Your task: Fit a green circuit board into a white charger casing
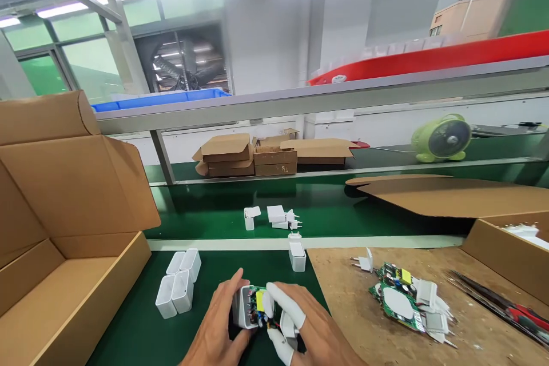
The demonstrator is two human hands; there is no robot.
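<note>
Both hands meet at six o'clock, low on the green belt (pixel 206 217). Left hand (pixel 214 331) is wrapped tight around a white charger shell (pixel 243 307). Right hand (pixel 306 329), with white finger covers on some fingertips (pixel 285 303), is pinched on a small circuit board (pixel 258 302) sitting at the shell's open end. So the shell lies inside the left grip, and the board sits just beside the right fingertips.

I think the board could go in crooked if it is pushed at a tilt, and its little parts could bend.

Four empty shells (pixel 178 285) stand at nine o'clock. One more shell (pixel 297 255) stands at twelve. More boards (pixel 401 300) lie piled at three o'clock, on the brown mat (pixel 343 309). An open cardboard box (pixel 64 274) sits far left.
</note>
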